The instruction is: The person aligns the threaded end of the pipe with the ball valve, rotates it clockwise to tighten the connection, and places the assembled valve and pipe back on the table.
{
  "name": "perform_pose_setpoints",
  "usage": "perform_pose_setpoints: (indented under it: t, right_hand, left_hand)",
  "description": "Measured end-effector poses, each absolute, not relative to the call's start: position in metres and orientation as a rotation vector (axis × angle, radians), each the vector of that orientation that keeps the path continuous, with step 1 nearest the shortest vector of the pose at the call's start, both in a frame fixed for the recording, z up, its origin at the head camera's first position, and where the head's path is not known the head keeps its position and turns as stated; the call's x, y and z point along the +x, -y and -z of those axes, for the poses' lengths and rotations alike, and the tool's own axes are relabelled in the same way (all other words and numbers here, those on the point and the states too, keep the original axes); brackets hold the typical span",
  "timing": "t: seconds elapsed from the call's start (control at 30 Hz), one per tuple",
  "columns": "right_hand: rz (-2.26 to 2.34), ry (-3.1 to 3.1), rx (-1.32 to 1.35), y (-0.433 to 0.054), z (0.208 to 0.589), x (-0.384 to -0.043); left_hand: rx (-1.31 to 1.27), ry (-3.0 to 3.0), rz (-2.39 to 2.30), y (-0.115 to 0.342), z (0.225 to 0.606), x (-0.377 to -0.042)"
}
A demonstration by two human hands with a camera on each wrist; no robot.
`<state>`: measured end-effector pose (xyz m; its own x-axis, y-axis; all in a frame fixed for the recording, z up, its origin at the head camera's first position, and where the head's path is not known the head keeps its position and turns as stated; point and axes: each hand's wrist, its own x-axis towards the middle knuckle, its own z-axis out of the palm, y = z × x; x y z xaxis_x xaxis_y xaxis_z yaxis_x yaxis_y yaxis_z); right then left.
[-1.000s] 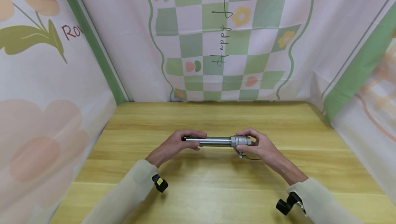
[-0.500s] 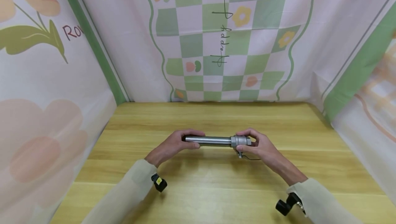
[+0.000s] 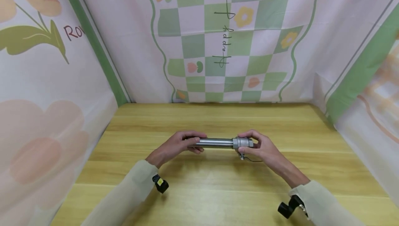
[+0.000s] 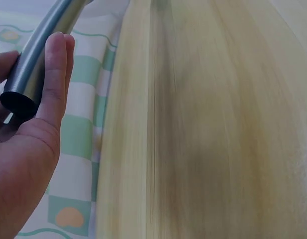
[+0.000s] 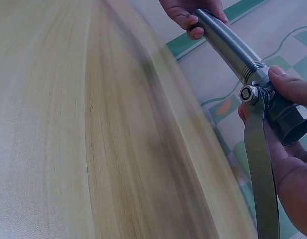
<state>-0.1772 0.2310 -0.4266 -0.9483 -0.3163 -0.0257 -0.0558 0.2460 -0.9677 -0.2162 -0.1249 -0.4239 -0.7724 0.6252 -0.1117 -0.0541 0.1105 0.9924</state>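
A smooth steel pipe (image 3: 216,143) lies level in the air above the table, joined at its right end to a metal ball valve (image 3: 242,142). My left hand (image 3: 174,146) grips the pipe's far left end, thumb on top and fingers around the back and underside. The pipe's open end (image 4: 20,102) shows between thumb and fingers in the left wrist view. Around the valve body curl the thumb and fingers of my right hand (image 3: 263,146). In the right wrist view, a flat lever handle (image 5: 258,164) hangs from the valve, and a few threads (image 5: 252,69) show where pipe meets valve.
Beneath both hands spreads a light wooden table (image 3: 199,191). Patterned cloth (image 3: 215,80) hangs along its back edge and both sides. A small black camera (image 3: 160,184) sits on the left cuff and another black camera (image 3: 287,208) on the right.
My left thumb has moved up from the pipe's near side onto its top, and the fingers now show below it. The right hand and the valve have stayed put.
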Motion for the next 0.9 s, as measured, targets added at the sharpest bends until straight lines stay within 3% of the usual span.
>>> perform_pose_setpoints:
  t: [0.9]
  right_hand:
    - [1.767,-2.298,-0.356,-0.2332,0.4286,-0.1789]
  left_hand:
    - [0.655,-2.035,-1.676,0.1232,0.423,-0.2108]
